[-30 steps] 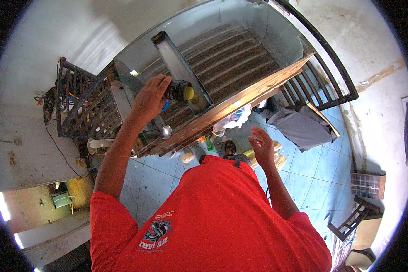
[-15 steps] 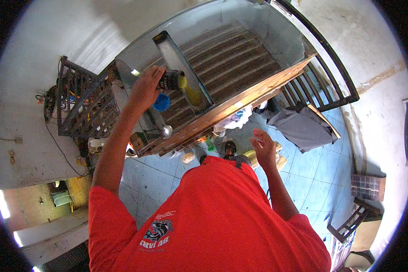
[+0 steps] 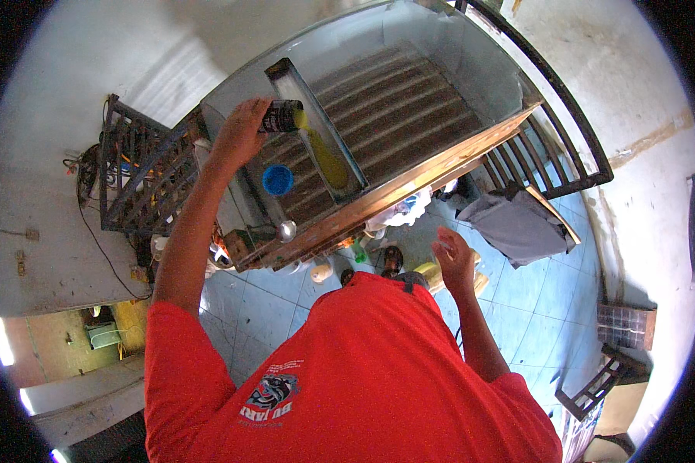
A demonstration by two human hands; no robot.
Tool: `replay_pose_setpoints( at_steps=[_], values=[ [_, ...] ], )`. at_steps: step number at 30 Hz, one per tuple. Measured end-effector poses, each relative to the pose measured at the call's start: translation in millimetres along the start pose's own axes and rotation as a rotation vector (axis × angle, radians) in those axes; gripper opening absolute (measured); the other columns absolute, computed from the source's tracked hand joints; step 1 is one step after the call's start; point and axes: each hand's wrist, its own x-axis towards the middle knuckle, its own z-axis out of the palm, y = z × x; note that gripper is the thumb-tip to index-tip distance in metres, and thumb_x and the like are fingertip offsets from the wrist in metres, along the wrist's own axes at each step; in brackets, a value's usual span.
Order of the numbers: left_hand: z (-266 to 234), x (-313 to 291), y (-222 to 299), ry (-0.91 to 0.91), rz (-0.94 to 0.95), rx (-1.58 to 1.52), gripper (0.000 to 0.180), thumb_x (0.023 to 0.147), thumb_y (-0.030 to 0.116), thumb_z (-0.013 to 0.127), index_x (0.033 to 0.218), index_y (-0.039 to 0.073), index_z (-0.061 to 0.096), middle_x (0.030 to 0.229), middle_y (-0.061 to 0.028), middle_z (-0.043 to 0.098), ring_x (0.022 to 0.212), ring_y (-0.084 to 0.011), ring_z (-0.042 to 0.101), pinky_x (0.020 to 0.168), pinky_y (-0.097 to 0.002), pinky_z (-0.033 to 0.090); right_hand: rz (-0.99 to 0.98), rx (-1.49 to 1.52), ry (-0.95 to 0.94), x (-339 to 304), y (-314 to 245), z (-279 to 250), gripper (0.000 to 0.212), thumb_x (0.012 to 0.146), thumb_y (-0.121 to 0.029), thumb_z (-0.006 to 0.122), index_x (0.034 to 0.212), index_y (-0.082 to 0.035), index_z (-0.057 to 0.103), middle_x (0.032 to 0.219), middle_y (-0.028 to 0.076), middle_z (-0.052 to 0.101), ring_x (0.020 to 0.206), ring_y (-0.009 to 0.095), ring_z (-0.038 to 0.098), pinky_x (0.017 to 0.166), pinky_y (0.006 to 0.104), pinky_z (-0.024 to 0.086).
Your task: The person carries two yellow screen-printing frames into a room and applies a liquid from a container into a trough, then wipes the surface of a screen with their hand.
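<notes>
My left hand [image 3: 243,135] grips a dark jar [image 3: 280,116], tipped on its side with its mouth to the right. Yellow stuff, apparently loose grains, comes from the mouth into a long narrow tray [image 3: 291,86]. A strip of the same yellow material [image 3: 330,163] lies along the tray's nearer half. Near my left wrist sits a blue round cup or lid [image 3: 277,180]. My right hand [image 3: 453,252] hangs in the air at the right of my body, fingers loosely bent and apart, holding nothing.
Under the tray is a large glass-walled case [image 3: 409,116] with a slatted bottom and a wooden front edge [image 3: 432,166]. A small silvery round object [image 3: 286,231] is at its near left corner. Dark slatted racks flank it. Grey cloth [image 3: 517,224] drapes at the right over blue floor tiles.
My left hand and the tipped jar have shifted away from me and slightly left along the tray. The yellow strip reaches farther up the tray. My right hand has barely moved.
</notes>
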Motion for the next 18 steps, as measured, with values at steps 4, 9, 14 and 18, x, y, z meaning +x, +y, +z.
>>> replay_pose_setpoints(
  at_steps=[4,9,14,18],
  values=[
    [10.0,1.7,-21.7,0.012,0.014,0.023,0.065,0.065,0.002,0.069,0.123,0.004,0.039,0.116,-0.0185,0.047,0.107,-0.0363,0.048,0.093,-0.0428,0.039,0.018,0.011,-0.03,0.9,-3.7,-0.7,0.034,0.084,-0.012,0.06,0.115,-0.001,0.052,0.114,0.012,0.057,0.107,0.02,0.053,0.09,0.0325,0.042],
    [6.2,6.3,-24.0,0.038,0.005,0.054,0.065,0.065,0.001,0.068,0.123,0.004,0.038,0.115,-0.0183,0.048,0.107,-0.036,0.048,0.092,-0.0422,0.04,0.025,-0.013,-0.025,4.3,-6.1,-2.1,0.035,0.084,-0.013,0.061,0.115,-0.001,0.052,0.114,0.012,0.057,0.107,0.02,0.053,0.089,0.0318,0.042],
    [1.1,11.4,-26.7,0.055,-0.004,0.085,0.065,0.065,0.001,0.067,0.123,0.004,0.039,0.114,-0.0178,0.048,0.106,-0.0357,0.049,0.092,-0.0423,0.041,0.014,-0.017,-0.033,8.4,0.6,-2.7,0.035,0.084,-0.011,0.061,0.116,-0.001,0.052,0.114,0.012,0.057,0.107,0.021,0.053,0.089,0.0317,0.043],
    [5.8,18.1,-40.9,0.047,-0.031,0.117,0.063,0.066,0.002,0.067,0.123,0.004,0.04,0.114,-0.0176,0.049,0.106,-0.0358,0.049,0.091,-0.0426,0.041,0.013,-0.025,-0.028,9.6,-1.3,-1.9,0.035,0.084,-0.011,0.06,0.116,0.0,0.052,0.114,0.012,0.057,0.106,0.02,0.054,0.089,0.0317,0.043]
  ],
)
